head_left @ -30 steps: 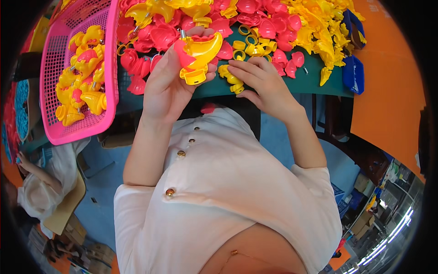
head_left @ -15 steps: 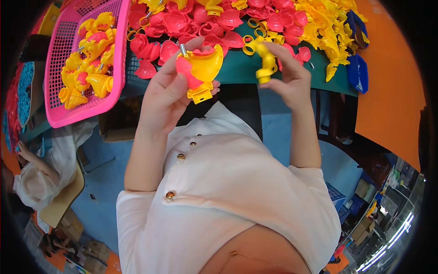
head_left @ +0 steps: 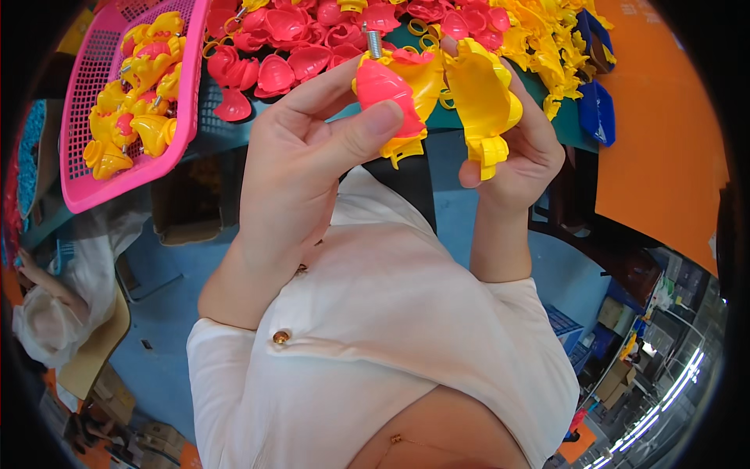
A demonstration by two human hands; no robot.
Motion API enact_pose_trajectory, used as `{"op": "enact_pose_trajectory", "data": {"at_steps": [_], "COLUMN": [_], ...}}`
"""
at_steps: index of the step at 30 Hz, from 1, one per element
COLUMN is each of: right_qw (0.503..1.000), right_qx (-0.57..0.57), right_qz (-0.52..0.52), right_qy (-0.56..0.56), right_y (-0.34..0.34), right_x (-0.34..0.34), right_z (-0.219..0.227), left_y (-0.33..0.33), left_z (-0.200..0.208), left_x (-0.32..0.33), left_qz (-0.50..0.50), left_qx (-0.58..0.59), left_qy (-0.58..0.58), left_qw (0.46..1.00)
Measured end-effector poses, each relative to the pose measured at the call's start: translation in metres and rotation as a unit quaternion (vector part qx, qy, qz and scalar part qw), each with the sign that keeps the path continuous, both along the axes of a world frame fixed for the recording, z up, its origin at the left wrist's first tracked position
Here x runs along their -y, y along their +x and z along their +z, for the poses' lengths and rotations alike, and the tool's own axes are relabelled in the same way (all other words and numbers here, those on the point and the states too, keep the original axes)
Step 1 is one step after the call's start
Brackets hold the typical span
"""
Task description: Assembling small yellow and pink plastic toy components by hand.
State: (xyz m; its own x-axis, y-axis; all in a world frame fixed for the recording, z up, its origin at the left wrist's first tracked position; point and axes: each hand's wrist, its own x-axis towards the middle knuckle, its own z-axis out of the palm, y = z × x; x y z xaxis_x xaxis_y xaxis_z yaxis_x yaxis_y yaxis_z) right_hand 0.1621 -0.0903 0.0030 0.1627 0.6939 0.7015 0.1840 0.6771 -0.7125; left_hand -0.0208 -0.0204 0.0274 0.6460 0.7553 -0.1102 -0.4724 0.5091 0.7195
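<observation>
My left hand (head_left: 312, 144) grips a half-built plastic piece (head_left: 387, 98) with a red ribbed shell set in a yellow shell. A metal spring (head_left: 374, 44) stands up from its top. Close beside it, my right hand (head_left: 523, 148) holds a yellow plastic shell half (head_left: 478, 94) upright between thumb and fingers, its hollow and clipped lower end showing. Only a narrow gap separates the two pieces, over the near edge of the green table (head_left: 574, 129). Several of my right fingers are hidden behind the yellow shell.
A pink basket (head_left: 183, 137) at the left holds several red-and-yellow pieces (head_left: 129, 102). Heaped red shells (head_left: 293, 70) and yellow shells (head_left: 551, 59) cover the table's far side. Blue trays (head_left: 598, 113) stand by the orange surface (head_left: 656, 156). Another person's arm (head_left: 51, 285) is at far left.
Both hands have come together. The left piece has moved right and turned so its red shell faces me; the right hand's yellow shell has turned to show its hollow side.
</observation>
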Motion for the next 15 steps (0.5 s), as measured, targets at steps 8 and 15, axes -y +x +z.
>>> {"op": "enact_pose_trajectory", "data": {"at_steps": [8,15], "right_qw": [0.998,0.986], "right_qx": [0.049,0.155], "right_qz": [-0.033,-0.06], "right_qy": [0.022,0.006], "right_y": [-0.008,-0.006], "right_x": [-0.002,-0.002], "right_z": [0.008,0.016], "left_y": [0.0,-0.002], "left_z": [0.005,0.007], "left_x": [0.005,0.005], "left_qz": [0.005,0.009], "left_qx": [-0.018,-0.003], "left_qy": [0.062,0.067], "left_qw": [0.998,0.998]}}
